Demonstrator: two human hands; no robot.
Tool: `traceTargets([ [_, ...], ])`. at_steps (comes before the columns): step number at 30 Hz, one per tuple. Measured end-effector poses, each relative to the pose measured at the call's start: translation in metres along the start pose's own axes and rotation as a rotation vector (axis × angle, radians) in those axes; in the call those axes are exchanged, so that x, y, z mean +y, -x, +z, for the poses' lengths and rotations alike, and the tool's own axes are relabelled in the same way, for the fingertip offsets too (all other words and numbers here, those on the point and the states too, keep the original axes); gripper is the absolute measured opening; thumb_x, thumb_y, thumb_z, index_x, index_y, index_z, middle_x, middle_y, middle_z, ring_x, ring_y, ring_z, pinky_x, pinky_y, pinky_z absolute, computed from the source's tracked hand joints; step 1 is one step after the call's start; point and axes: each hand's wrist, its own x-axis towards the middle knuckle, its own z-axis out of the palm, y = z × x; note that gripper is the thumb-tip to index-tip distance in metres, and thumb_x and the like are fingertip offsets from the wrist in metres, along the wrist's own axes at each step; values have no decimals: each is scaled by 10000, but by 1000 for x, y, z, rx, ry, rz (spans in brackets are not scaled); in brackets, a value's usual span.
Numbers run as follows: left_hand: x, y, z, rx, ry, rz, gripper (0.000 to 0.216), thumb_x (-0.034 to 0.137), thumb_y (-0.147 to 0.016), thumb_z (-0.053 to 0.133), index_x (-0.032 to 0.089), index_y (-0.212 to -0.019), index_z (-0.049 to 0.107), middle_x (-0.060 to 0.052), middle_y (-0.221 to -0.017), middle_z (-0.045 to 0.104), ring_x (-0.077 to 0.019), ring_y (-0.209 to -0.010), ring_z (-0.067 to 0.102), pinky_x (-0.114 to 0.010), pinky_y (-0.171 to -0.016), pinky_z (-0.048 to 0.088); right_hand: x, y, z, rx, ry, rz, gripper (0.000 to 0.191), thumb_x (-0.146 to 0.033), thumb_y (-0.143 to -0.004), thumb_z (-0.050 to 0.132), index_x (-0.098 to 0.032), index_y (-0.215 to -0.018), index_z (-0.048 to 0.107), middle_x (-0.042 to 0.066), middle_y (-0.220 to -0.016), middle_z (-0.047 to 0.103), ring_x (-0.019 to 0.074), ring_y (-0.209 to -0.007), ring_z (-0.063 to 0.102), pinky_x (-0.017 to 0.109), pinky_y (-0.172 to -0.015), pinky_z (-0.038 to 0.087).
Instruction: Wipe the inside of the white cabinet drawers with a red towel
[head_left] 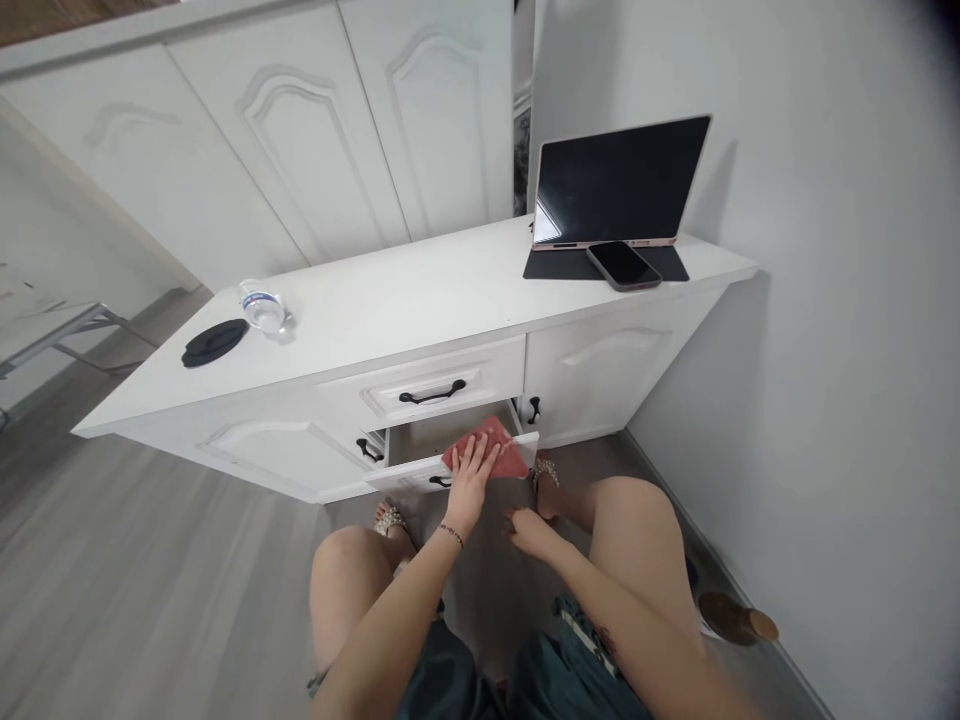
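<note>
A red cloth (511,460) lies over the top edge of the pulled-out lower drawer (409,472), toward its right end. My left hand (471,485) is on the cloth, pressing it against the drawer front with its fingers slightly apart; the thumb is hidden. Just right of it and lower, my right hand (531,532) hangs between my knees, touching nothing that I can see. Its fingers are loosely bent and a little apart, with nothing visible in them. Part of the drawer's bare inside (420,438) shows behind the cloth.
The white cabinet (390,300) carries a tablet (622,185), a phone (624,266), a clear plastic bottle (262,308) and a black flat object (215,343). A closed upper drawer (431,385) sits above the open one. A wall (840,400) stands at right, beside a brown bottle-like object (727,617).
</note>
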Motion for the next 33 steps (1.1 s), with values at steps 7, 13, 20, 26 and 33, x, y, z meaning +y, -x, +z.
traceTargets([
  [7,15,-19,6,-110,-69,274,663,30,-873,350,267,-1485,259,-39,-1564,253,-242,-1452,131,-572,-1139,198,6,11,-2,-56,29,8,419,-189,-810,581,-171,-1226,627,126,-1082,703,243,-1025,653,277,-851,465],
  [13,20,-38,16,-238,-131,598,606,82,-907,348,228,-1487,253,-36,-1557,272,-153,-1441,178,-405,-1155,245,5,14,4,-123,70,6,449,-204,-811,593,-176,-1259,604,137,-1032,717,258,-1033,653,297,-844,472],
  [20,24,-33,47,-256,-194,620,611,83,-854,416,111,-1458,332,-83,-1525,338,-152,-1429,217,-290,-1150,265,-5,16,3,-177,116,21,454,-210,-799,604,-192,-1253,608,158,-1043,713,285,-1017,663,336,-821,494],
  [26,29,-14,76,-351,-125,425,585,35,-838,368,119,-1415,423,-112,-1469,425,-189,-1411,274,-352,-1132,316,-9,16,1,-182,94,-12,330,-202,-786,604,-152,-1101,692,174,-994,721,303,-990,669,336,-805,491],
  [33,3,6,91,-325,-95,227,582,-19,-809,399,121,-1366,491,-179,-1392,510,-288,-1286,473,-424,-1014,443,-3,15,-26,-3,-70,-90,301,-193,-871,422,-187,-988,699,66,-893,737,193,-858,681,266,-778,467],
])
